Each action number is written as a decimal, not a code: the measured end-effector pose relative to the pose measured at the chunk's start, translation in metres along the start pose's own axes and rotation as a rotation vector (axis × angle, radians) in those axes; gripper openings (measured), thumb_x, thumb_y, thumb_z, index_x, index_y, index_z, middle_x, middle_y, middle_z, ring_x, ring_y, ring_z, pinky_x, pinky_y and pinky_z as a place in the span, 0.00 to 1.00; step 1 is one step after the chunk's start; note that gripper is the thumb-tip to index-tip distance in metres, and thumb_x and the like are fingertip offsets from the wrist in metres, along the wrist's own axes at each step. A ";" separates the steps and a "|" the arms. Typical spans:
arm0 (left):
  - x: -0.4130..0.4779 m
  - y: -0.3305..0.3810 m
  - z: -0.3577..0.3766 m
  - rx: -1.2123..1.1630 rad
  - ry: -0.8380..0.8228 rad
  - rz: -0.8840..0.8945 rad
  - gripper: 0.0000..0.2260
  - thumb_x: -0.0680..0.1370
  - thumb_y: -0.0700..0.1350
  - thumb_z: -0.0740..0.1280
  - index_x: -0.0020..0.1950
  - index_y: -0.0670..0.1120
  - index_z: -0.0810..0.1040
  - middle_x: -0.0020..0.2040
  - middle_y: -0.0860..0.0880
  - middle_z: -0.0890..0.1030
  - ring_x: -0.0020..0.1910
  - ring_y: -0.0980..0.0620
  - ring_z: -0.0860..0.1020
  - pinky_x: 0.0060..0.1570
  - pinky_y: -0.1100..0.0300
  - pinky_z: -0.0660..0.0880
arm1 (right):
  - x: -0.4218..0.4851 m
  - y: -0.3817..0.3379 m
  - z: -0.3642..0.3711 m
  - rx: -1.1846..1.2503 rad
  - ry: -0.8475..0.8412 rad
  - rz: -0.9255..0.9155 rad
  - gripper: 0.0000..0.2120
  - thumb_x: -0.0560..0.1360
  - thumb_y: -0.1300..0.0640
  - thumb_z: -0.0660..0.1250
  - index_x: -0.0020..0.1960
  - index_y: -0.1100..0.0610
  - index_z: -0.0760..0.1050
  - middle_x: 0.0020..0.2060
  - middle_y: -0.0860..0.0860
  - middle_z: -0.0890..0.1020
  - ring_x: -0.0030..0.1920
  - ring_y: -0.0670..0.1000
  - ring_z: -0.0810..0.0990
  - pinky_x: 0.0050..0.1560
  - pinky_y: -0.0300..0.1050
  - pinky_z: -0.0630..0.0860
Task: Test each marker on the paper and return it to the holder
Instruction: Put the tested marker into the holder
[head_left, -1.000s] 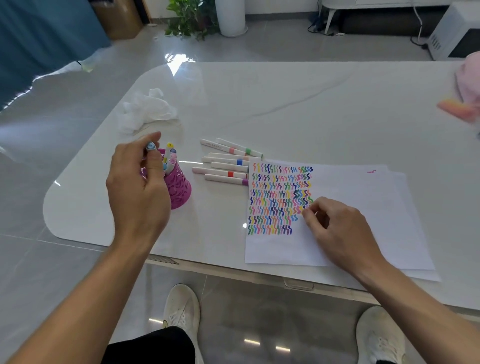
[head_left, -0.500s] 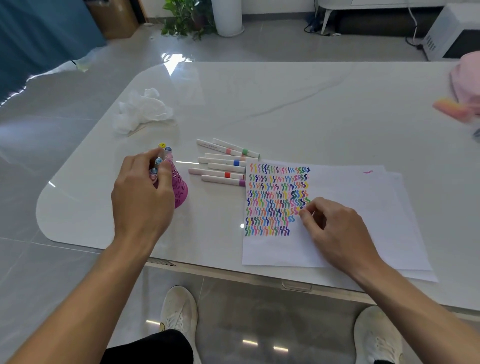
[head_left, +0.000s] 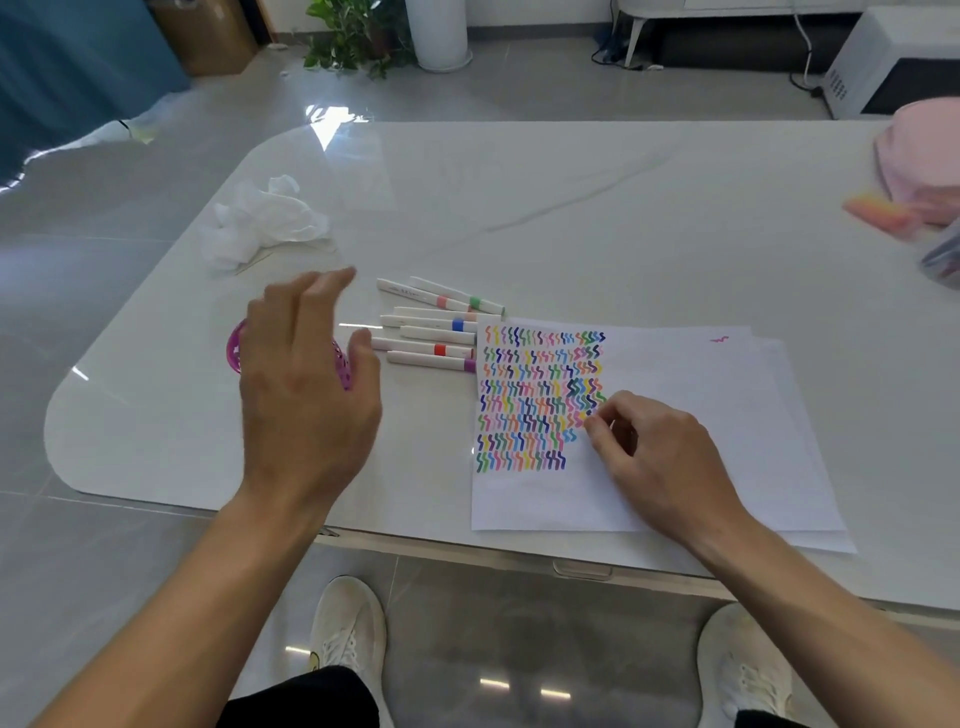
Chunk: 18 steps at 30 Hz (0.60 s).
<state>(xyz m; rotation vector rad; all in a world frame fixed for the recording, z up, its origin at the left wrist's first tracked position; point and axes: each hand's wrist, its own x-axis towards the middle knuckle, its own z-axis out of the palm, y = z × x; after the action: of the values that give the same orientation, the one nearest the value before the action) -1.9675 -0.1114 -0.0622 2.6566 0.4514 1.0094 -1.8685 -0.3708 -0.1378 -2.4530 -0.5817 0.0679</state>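
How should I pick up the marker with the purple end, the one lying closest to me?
Pinch the purple-ended marker around the middle of its white barrel, coming down from above on the side nearest you. It lies flat on the table, and the red-banded marker lies close along its far side, so probably only the near side leaves room for a thumb.

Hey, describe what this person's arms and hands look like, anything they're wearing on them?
The left forearm and right forearm are bare to the frame edge, no sleeve in view. Neither the left hand nor the right hand wears a glove, and no watch, bracelet or ring shows. The left hand is motion-blurred, so fine detail there is uncertain.
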 end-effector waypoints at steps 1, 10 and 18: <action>-0.001 0.004 0.003 -0.002 -0.008 0.055 0.19 0.79 0.38 0.68 0.69 0.42 0.73 0.63 0.42 0.76 0.60 0.45 0.72 0.58 0.53 0.71 | 0.000 0.000 0.000 0.000 -0.001 -0.001 0.09 0.81 0.50 0.67 0.44 0.52 0.78 0.36 0.45 0.80 0.36 0.50 0.78 0.37 0.45 0.70; -0.013 0.015 0.046 -0.058 -0.458 0.047 0.12 0.82 0.41 0.64 0.65 0.48 0.78 0.62 0.51 0.80 0.61 0.49 0.77 0.58 0.50 0.77 | -0.002 0.000 -0.003 0.070 0.000 -0.002 0.08 0.81 0.51 0.68 0.44 0.52 0.79 0.35 0.44 0.80 0.36 0.45 0.78 0.38 0.43 0.72; -0.012 0.019 0.075 0.037 -0.567 0.041 0.16 0.83 0.45 0.59 0.72 0.50 0.72 0.67 0.52 0.74 0.66 0.49 0.71 0.60 0.51 0.74 | -0.002 0.007 -0.009 0.069 0.081 -0.034 0.07 0.81 0.52 0.68 0.45 0.52 0.79 0.35 0.44 0.81 0.35 0.46 0.78 0.37 0.47 0.76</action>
<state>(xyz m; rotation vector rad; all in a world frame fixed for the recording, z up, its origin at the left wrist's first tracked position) -1.9211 -0.1428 -0.1170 2.8250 0.2893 0.2233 -1.8656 -0.3819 -0.1349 -2.3662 -0.5763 -0.0243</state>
